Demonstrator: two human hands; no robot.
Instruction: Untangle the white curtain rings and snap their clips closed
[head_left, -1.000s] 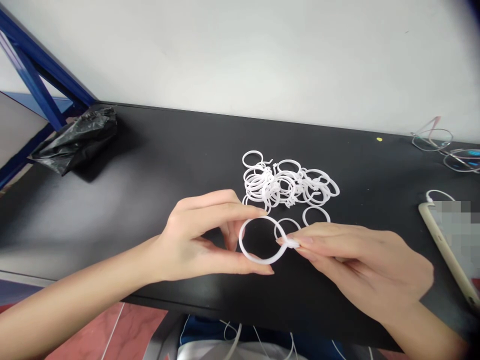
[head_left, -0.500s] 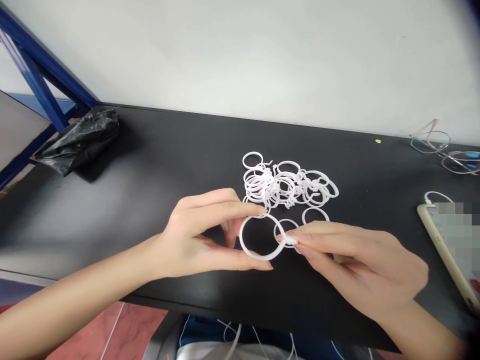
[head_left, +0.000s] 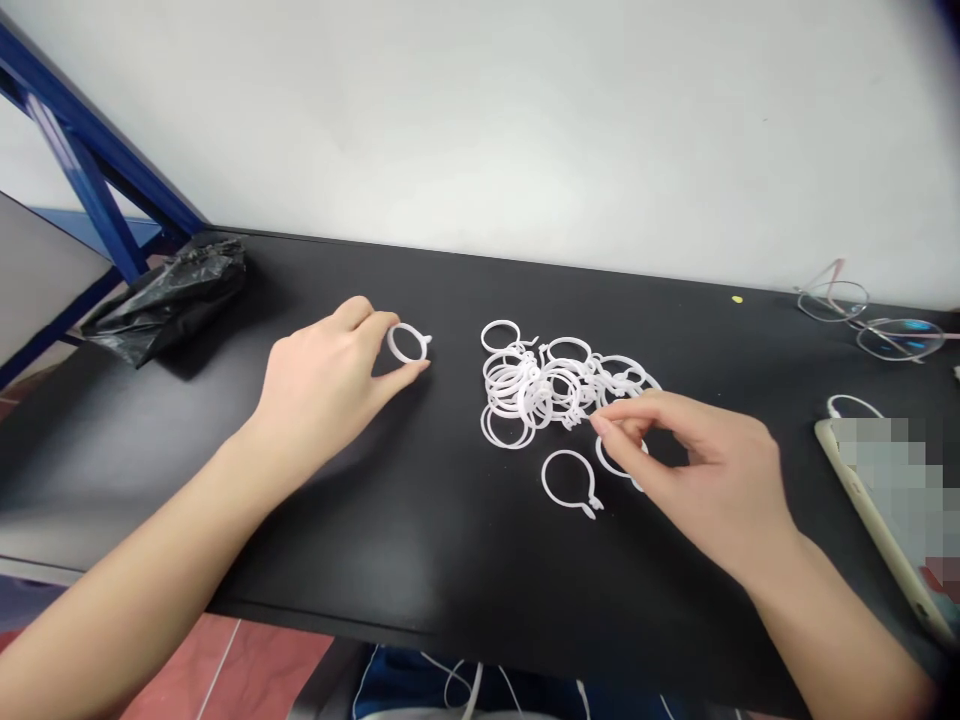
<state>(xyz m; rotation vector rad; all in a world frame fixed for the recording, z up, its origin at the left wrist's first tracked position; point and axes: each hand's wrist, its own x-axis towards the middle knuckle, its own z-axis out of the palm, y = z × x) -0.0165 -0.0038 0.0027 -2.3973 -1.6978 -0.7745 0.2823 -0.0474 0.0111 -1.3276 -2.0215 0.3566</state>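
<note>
My left hand [head_left: 349, 365] grips a white plastic ring clip [head_left: 409, 343] between its thumb and fingers, left of the pile. A small tab sticks out from the clip's right side. At the right edge of a tangled pile of white ring clips [head_left: 536, 385], the thumb and forefinger of my right hand [head_left: 694, 460] come together; whether they hold a clip cannot be made out. Partly behind that hand lies one ring clip [head_left: 616, 468]. Another loose ring clip [head_left: 568, 478] lies in front of the pile, its tabs toward me.
A crumpled black plastic bag [head_left: 169, 300] lies at the table's left end beside a blue metal frame [head_left: 90, 160]. Right of my right hand are a phone [head_left: 870, 520] with a white cable and eyeglasses [head_left: 900, 340]. The black table [head_left: 420, 540] meets a white wall behind.
My left hand has moved left and away from me with a ring clip. My right hand has let go of that clip and moved up to the pile's right edge.
</note>
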